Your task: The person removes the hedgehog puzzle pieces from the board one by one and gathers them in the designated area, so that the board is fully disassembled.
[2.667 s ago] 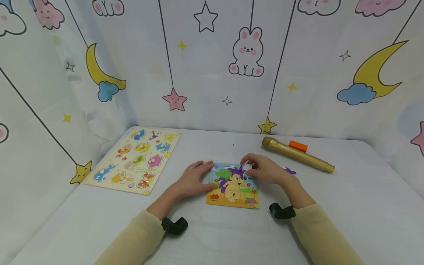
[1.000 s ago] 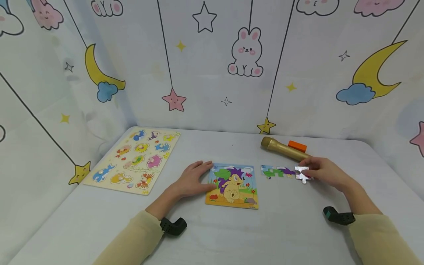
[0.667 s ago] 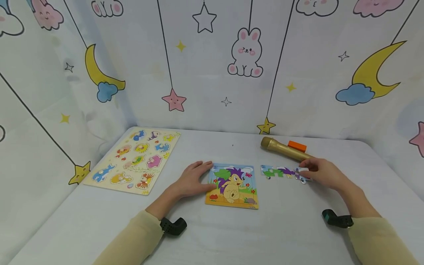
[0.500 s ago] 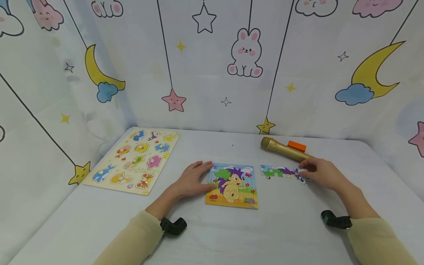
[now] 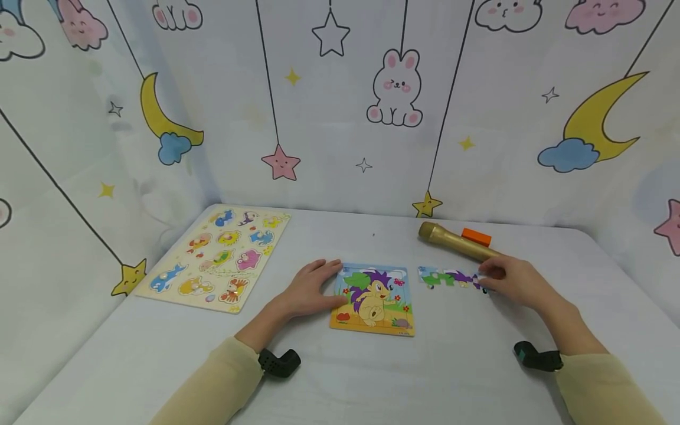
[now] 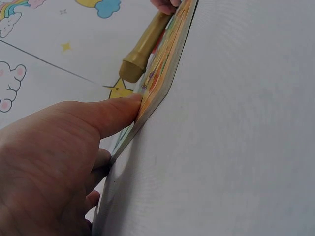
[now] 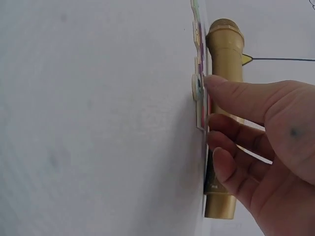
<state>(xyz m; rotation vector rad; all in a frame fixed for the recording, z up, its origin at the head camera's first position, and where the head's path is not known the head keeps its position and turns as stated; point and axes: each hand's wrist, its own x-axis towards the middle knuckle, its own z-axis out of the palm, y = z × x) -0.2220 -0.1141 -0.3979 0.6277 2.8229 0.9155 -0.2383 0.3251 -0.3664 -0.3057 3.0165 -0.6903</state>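
My left hand [image 5: 308,290] rests at the left side of a square hedgehog jigsaw board [image 5: 372,313]. In the left wrist view its thumb [image 6: 118,110] touches the board's edge, with the other fingers partly hidden behind. To the right, my right hand [image 5: 520,284] holds a puzzle piece at the right end of a short row of jigsaw pieces [image 5: 448,277] lying face up. In the right wrist view the thumb [image 7: 224,91] touches that puzzle piece [image 7: 198,110], and the fingers are curled beneath it. The hand covers much of the piece in the head view.
A gold microphone [image 5: 451,241] lies behind the row of pieces, its far end hidden by the right hand. Beside it sits an orange block [image 5: 476,237]. A cream peg puzzle board with sea animals [image 5: 212,268] lies at the left. A printed curtain [image 5: 329,118] hangs behind.
From the hedgehog board, my right hand has moved right with a puzzle piece. The piece showed its silvery back, then was turned face up at the row's end. My left hand stays put.
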